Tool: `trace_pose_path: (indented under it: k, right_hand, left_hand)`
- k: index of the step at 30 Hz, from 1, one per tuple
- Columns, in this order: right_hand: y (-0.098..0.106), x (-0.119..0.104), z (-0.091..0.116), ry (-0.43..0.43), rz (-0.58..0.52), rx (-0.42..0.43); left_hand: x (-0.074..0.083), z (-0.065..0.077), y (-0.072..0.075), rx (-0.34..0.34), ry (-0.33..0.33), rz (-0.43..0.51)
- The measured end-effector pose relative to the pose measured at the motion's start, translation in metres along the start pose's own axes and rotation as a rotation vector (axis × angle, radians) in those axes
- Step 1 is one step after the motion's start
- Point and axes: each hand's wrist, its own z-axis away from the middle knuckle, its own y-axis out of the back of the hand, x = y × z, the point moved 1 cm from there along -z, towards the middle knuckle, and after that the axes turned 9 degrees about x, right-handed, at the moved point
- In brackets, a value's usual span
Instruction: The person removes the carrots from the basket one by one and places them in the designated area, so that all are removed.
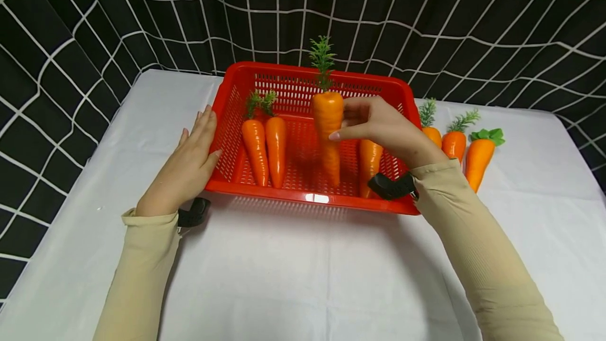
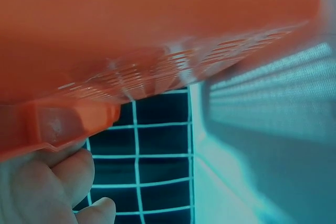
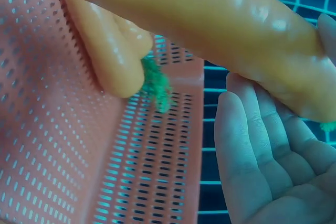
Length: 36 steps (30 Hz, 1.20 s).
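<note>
My right hand holds a carrot upright by its upper part, thumb in front and fingers behind, its tip over the red basket. In the right wrist view the carrot lies across the top, close to the fingers. My left hand rests with extended fingers along the basket's left rim; the left wrist view shows its fingers at the rim's underside. Inside the basket, two carrots lie side by side at the left. Another carrot lies at the right, partly hidden by my right hand.
To the right of the basket, three more carrots lie on the white tablecloth: one with broad green leaves, one with feathery greens, and one partly hidden by the right arm. A black curtain with a white grid hangs behind.
</note>
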Motion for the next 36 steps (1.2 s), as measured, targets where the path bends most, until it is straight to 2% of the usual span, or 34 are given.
trace_pose_path:
  k: [6,11,20,30,33,36]
  right_hand:
    - [0.007,-0.005,0.017,0.082,-0.041,0.050]
    - [0.016,0.000,0.036,0.122,-0.118,0.110]
    - [0.026,0.018,0.057,0.211,-0.412,0.155]
    - [0.033,0.031,0.068,0.256,-0.538,0.248]
    - [0.033,0.032,0.070,0.238,-0.546,0.270]
    - [0.032,0.032,0.070,0.216,-0.551,0.277]
  left_hand:
    - [0.000,0.000,0.001,-0.011,-0.001,0.002]
    - [0.001,0.001,0.000,-0.013,-0.006,0.007]
    - [-0.003,0.000,-0.001,0.013,-0.015,0.016]
    - [-0.004,-0.004,-0.004,0.009,0.008,0.007]
    - [-0.005,-0.004,-0.006,0.032,0.039,0.061]
    - [-0.007,0.001,-0.005,0.070,0.101,0.160]
